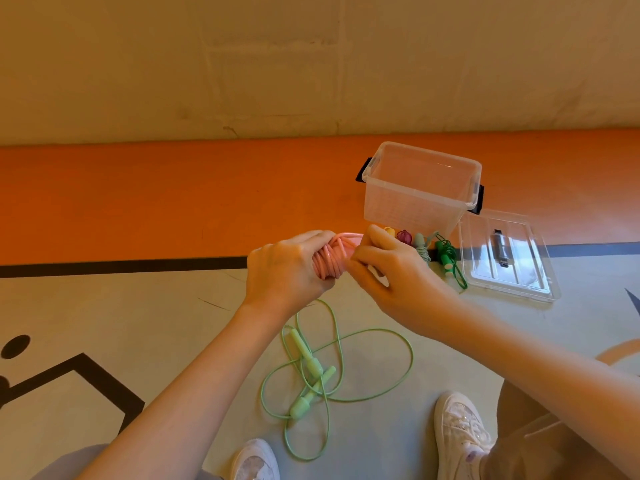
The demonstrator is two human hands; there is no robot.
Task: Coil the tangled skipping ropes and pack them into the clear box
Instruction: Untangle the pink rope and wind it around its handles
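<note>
Left hand (284,268) is wrapped tight around a bundle of pink skipping rope (329,259), fingers curled shut over the stacked loops, and the right hand (384,268) comes in beside it, thumb and fingers pinched closed on the end of that same bundle, up by the pink loop that pokes out at the top. Both hands are raised above the floor, knuckles nearly touching. This looks like the finishing wrap on the pink one, though exactly what the right fingertips have (cord or handle) is hidden behind the hand.

The cord itself reads as thin plastic: light, springy, a bit slick, the sort that wants to uncoil the second you ease off. Best hold is across the whole bunch of loops at the middle, as the left hand has it, not on a single strand.

Moving outward: just beyond the right hand, a cluster of other ropes (420,242) lies on the floor against the near wall of the clear box (415,202), with a dark green rope (450,261) at its right edge. The box stands open and looks empty, so nothing is packed yet by my reading. Its clear lid (540,275) lies flat just to the right.

Below the hands, between the person's white shoes (460,431), a light green skipping rope (332,365) sprawls in loose crossing loops with both handles lying in the middle, not yet coiled
</note>
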